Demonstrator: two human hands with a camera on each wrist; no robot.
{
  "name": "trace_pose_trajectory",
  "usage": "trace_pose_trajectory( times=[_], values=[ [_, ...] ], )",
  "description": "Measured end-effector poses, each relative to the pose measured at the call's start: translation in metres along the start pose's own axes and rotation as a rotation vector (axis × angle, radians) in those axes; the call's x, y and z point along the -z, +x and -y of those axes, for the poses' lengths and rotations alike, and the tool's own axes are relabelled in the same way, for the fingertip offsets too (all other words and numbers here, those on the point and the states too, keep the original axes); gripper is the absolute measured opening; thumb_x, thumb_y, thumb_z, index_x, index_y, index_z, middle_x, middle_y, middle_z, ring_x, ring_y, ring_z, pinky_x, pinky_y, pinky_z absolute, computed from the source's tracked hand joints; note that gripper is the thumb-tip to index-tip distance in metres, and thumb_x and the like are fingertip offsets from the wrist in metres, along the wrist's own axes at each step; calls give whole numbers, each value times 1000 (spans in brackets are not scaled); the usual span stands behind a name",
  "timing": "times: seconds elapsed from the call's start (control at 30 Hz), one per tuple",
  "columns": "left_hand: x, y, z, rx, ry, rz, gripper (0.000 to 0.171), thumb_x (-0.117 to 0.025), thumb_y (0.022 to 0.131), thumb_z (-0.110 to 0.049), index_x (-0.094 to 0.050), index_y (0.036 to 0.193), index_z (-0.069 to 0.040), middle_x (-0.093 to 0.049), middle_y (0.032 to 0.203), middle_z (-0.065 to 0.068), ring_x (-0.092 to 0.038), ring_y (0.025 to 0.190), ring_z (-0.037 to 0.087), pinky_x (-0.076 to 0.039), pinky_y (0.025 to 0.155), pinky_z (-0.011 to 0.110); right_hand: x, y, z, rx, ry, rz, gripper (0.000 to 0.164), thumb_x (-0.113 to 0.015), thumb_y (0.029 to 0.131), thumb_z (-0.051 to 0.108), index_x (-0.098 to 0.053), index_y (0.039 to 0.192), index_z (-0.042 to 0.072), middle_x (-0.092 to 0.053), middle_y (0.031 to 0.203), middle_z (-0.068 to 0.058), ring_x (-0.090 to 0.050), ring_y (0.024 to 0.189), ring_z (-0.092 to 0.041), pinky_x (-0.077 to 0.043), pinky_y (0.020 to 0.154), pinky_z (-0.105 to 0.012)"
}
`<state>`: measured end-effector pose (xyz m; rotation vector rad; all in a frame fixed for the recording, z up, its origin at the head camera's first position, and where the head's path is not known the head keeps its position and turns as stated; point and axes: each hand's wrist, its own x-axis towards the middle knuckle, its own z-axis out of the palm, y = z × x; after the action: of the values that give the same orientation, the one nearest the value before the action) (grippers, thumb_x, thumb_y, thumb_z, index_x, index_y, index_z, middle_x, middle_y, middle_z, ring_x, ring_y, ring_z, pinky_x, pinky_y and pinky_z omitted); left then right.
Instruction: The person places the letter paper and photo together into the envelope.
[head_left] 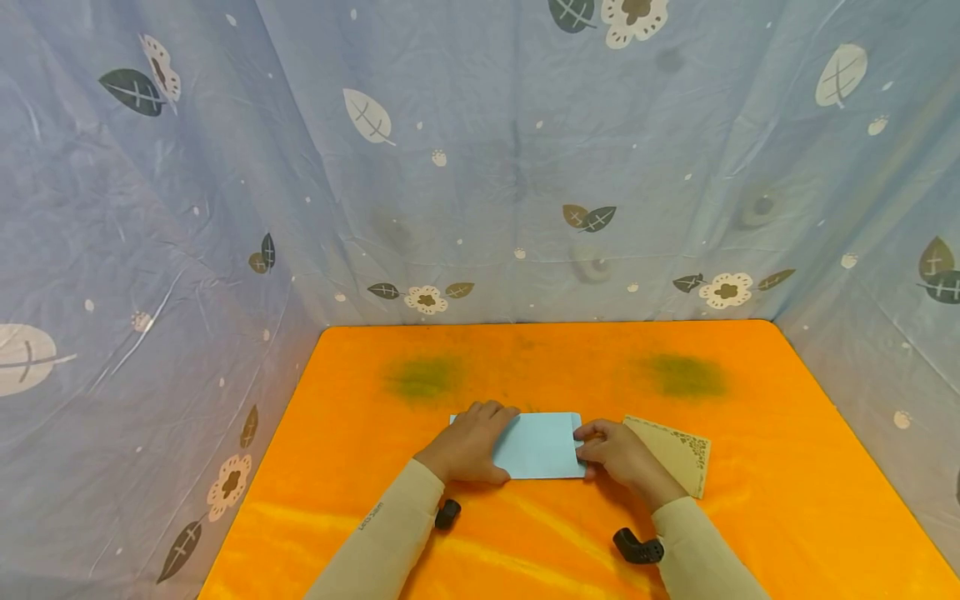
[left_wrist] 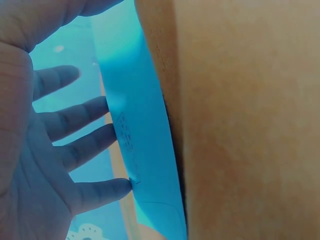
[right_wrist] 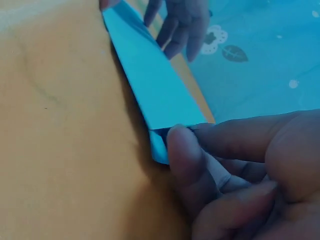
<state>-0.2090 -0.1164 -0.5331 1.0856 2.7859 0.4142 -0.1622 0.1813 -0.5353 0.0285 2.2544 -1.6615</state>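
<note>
A light blue paper envelope [head_left: 534, 450] lies sideways in front of me, its flap end to the right. My left hand [head_left: 468, 442] holds its left part between the thumb at the near long edge and fingers at the far edge. The left wrist view shows fingertips against the edge of the envelope [left_wrist: 142, 135], with small print on its face. My right hand [head_left: 618, 454] pinches the right end at the mouth. In the right wrist view, thumb and index finger meet at the slightly gaping mouth of the envelope [right_wrist: 145, 75], partly hiding the flap.
A tan card [head_left: 678, 454] with a dark patterned border lies just right of my right hand, partly under that forearm in view. The table [head_left: 525, 367] has an orange cover with two greenish stains. A patterned blue-grey curtain [head_left: 480, 192] encloses its back and sides.
</note>
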Motion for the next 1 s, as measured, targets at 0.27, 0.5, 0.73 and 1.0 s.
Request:
trace_pose_trajectory(
  times=[0.27,0.5,0.73,1.0],
  values=[
    [5,-2,-3,21,1,22,94,-92,81,-43,-50,160,-16,-53,149,4,-51,131,25,-49,104,43,16,-7,6,-18,88,-70,37,-67,109,13,-61,140,-6,-70,106,-18,-66,83,-34,-52,67,-36],
    [6,-1,-5,22,20,28,86,-92,82,-45,-56,155,-16,-54,147,4,-52,129,25,-51,102,41,41,-20,6,-11,126,-167,47,-65,112,22,-54,149,-5,-68,122,-19,-64,94,-33,-53,73,-37],
    [5,0,-4,21,17,30,80,-92,82,-45,-62,150,-18,-55,145,3,-52,126,24,-52,98,41,68,-29,1,-3,41,-280,50,-61,114,25,-50,153,-5,-67,123,-18,-64,101,-28,-55,80,-36],
    [5,0,-4,27,-4,35,76,-92,83,-45,-63,149,-20,-54,145,3,-51,126,23,-52,99,39,88,-37,-6,-8,46,-317,70,-65,112,36,-37,165,0,-57,139,-19,-61,106,-26,-56,82,-34]
  ],
)
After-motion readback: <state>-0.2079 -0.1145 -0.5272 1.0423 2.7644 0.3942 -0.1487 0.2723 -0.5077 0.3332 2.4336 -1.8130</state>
